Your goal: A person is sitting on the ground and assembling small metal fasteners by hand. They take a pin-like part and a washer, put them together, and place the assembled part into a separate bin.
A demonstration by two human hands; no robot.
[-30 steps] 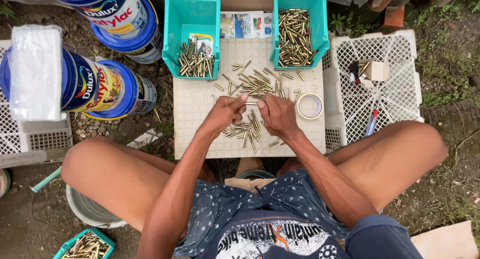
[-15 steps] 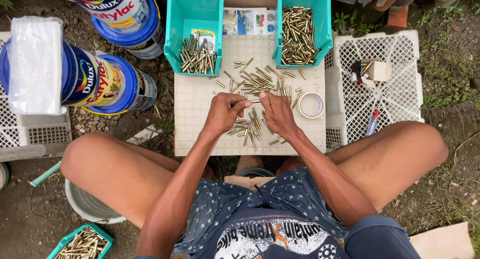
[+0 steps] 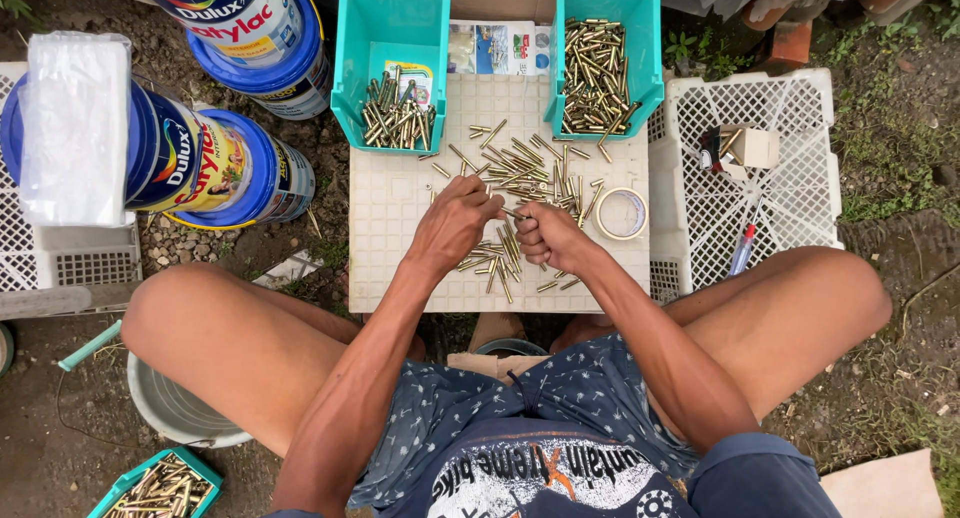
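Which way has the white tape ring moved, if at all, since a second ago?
No. White tape ring stays at the white perforated board's right edge, below the fuller teal plastic bin.

Soft, even daylight from above, with a sharp picture and a little bending at the edges.

The light is diffuse and there is no strong sun: shadows are weak, only a soft dark zone under the legs and beside the white tray (image 3: 400, 268). The left hand (image 3: 455, 223) and right hand (image 3: 545, 236) throw almost no shadow on it. The brass pieces (image 3: 520, 168) give small shiny points, and the paint cans (image 3: 215, 163) show a mild glare on their glossy sides. The white plastic bag (image 3: 75, 128) is close to overexposed. Focus is good in the centre; the corners look a bit stretched and softer, and the ground there is darker.
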